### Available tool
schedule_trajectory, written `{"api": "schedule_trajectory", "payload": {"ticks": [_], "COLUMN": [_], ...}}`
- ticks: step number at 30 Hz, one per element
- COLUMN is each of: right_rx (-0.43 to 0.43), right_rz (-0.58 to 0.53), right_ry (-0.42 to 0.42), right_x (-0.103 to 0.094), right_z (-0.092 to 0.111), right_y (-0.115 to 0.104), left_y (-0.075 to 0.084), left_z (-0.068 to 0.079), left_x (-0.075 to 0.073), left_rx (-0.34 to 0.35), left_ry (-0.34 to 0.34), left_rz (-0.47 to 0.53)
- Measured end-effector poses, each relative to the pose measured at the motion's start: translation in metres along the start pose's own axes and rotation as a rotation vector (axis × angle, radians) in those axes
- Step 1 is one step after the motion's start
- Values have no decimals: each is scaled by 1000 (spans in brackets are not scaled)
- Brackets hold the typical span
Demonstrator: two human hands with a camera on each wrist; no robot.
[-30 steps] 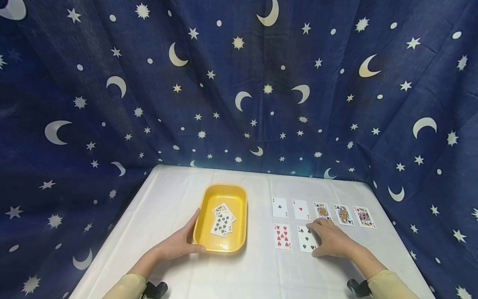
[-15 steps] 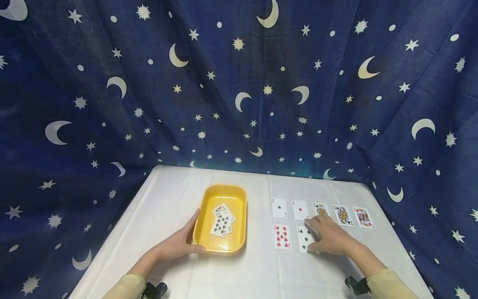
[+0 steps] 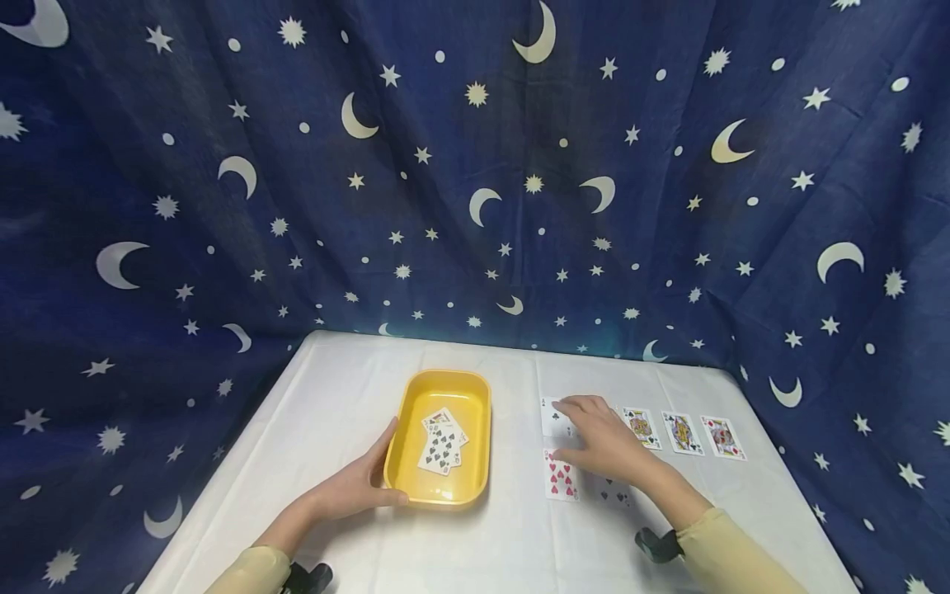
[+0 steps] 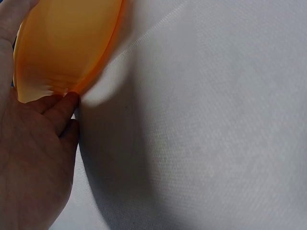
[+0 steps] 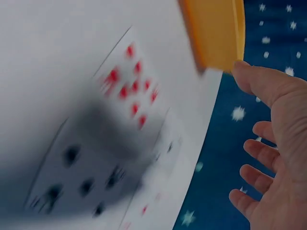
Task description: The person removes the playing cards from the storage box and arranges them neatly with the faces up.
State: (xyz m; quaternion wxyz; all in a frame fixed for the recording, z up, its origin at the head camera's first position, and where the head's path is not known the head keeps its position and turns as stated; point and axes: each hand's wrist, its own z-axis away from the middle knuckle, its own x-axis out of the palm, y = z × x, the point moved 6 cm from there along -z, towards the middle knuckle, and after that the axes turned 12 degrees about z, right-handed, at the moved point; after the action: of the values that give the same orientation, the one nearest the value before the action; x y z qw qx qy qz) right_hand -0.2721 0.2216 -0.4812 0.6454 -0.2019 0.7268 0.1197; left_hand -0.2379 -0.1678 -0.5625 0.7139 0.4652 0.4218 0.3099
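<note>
Our left hand (image 3: 355, 487) grips the yellow tray (image 3: 475, 412) by its near-left corner, our right hand (image 3: 610, 439) spread above playing cards (image 3: 641, 429) toward the right edge of the table (image 3: 460, 553), probably light, slippery, best pinched by their edges.

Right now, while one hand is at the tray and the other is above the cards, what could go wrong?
The table cards lie close together, so the right hand above them might nudge one aside. They also lie flat on the cloth, so their thin edges may be hard to lift. The left hand grips the yellow tray at one side only; a jerk could shift the cards inside.
</note>
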Motion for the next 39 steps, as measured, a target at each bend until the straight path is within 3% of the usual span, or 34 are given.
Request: {"api": "schedule_trajectory", "payload": {"ticks": [9, 23, 30, 39], "right_rx": [-57, -180, -223, -221], "right_rz": [-26, -8, 65, 173], "right_ry": [-43, -126, -147, -197], "right_x": [0, 24, 37, 51], "right_z": [-38, -73, -84, -94], "right_y": [-58, -131, -150, -158], "left_y": [-1, -1, 0, 1], "left_z": [1, 1, 1, 2], "left_x": [0, 0, 0, 0], "left_rx": [-5, 10, 26, 31], "left_ry": [8, 14, -1, -10], "left_rz": [4, -18, -8, -7]}}
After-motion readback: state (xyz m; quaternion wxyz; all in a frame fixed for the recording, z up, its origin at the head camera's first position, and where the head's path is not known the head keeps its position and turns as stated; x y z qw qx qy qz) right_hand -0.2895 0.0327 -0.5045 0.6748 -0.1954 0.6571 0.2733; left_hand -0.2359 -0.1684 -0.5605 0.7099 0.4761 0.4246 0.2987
